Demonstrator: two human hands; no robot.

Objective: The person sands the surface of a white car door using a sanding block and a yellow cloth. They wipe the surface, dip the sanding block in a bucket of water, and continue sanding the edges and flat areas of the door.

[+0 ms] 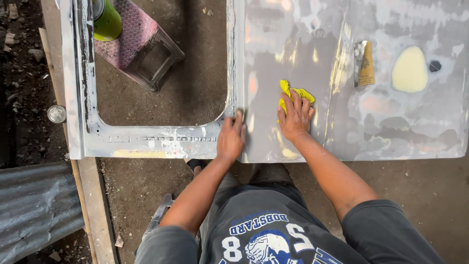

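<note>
A grey sanded car door panel (381, 122) lies flat in front of me, its window opening on the left. My right hand (296, 117) presses a crumpled yellow cloth (292, 94) flat against the panel near its middle. My left hand (230, 138) rests palm down on the panel at the lower corner of the window frame (161, 139), holding nothing. On the right of the panel sits a pale yellow patch of filler (409, 70), with a folded piece of sandpaper (364, 63) beside it.
A green can (106, 20) stands on a pink and grey stool (141, 46) seen through the window opening. A small round tin (56, 114) lies on the dirt at left. Corrugated metal sheet (34, 205) sits at lower left, beside a wooden plank (95, 210).
</note>
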